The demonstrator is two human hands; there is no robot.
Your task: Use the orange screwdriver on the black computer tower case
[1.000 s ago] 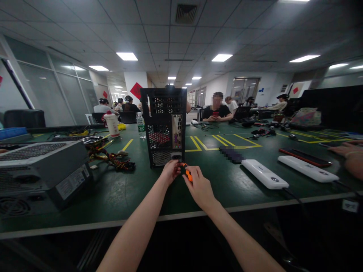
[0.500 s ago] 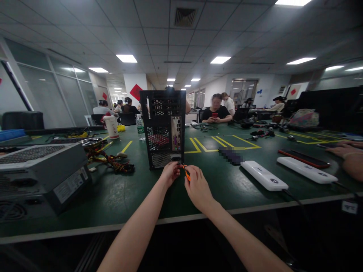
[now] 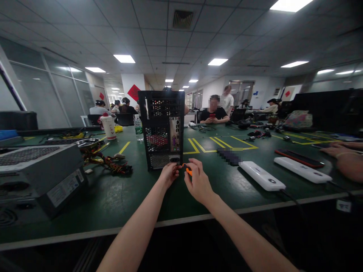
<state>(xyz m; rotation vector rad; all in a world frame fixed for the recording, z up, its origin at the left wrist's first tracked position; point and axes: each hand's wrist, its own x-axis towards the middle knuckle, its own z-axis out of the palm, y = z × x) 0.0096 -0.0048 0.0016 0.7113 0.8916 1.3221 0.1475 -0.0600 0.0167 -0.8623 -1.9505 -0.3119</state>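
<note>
We're at a green table (image 3: 119,202), view fwd & down. Black PC case (image 3: 162,130) stands upright in front of us, approx. center, its rear facing us. Our left hand (image 3: 169,175) is at the case's lower right corner, fingers bunched; can't tell if they pinch a screw. Our right hand (image 3: 200,184), just beside, has thumb & fingers curled around an orange-and-black tool (image 3: 189,171), prob. a screwdriver, pointing toward that corner.

Progress, our best guess: port strip (image 3: 174,134) & pwr socket (image 3: 175,159) sit in the rear, so that part looks done; the corner work seems unfinished, w/ tool & both hands there. Whether any screw's in, we can't tell. Gray PSU (image 3: 31,177) lies on the table's left, well apart.
</note>
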